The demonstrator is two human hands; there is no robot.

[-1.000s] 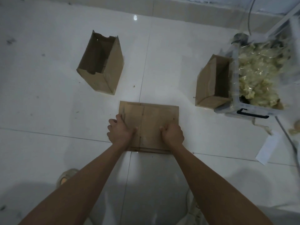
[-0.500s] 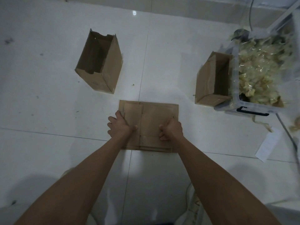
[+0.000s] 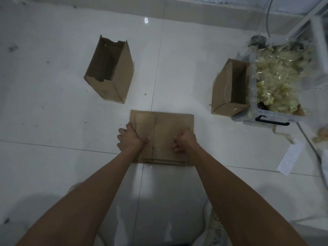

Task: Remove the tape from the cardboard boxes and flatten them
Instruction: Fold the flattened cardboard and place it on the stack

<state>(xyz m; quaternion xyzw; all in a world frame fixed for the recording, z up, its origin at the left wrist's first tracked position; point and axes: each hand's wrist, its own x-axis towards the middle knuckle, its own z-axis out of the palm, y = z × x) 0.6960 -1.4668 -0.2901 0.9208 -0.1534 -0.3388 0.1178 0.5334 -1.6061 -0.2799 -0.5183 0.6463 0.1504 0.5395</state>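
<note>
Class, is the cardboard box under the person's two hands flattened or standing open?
Flattened: the cardboard box lies as a flat sheet on the floor.

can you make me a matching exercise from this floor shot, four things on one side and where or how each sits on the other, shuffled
Things:
1. flattened cardboard box
2. open cardboard box
3. taped cardboard box
4. clear plastic bin

States:
A. stands alone on the far left
B. holds crumpled tape
C. lies flat under both hands
D. leans against the bin

Pairs: 1-C, 2-A, 3-D, 4-B
</note>
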